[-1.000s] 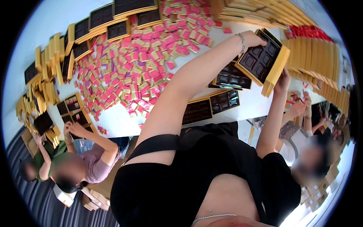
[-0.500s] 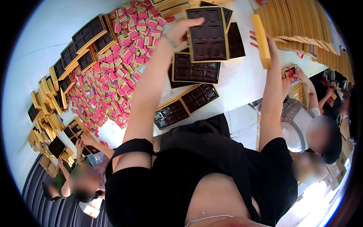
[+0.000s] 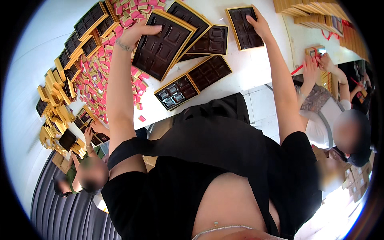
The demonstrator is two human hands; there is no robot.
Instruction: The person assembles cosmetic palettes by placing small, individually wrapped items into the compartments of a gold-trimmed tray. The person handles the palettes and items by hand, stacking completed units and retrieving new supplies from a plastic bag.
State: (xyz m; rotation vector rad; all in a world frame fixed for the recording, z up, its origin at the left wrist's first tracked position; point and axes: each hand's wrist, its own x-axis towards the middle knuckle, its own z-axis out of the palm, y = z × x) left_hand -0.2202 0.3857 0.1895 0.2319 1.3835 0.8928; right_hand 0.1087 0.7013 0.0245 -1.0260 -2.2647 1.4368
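Clerk: Nearest the edge?
Inspector: Two front trays [image 3: 211, 73], end to end beside the tabletop's [image 3: 249, 66] near edge.
Clerk: Left hand [image 3: 140, 33]?
Inspector: Clamped on the left tray [image 3: 162, 46], thumb on top. The tray lies right of that hand, long axis slanting from near left to far right, partly covering the fanned trays [image 3: 212, 40].
Clerk: Right hand [image 3: 260, 26]?
Inspector: Clamped on the right tray [image 3: 244, 30], which lies to its left, long axis near to far, apart from the fan. Contact with the tabletop: cannot tell.
Clerk: Beyond?
Inspector: Gold boxes [image 3: 316, 23], toward the far right corner.
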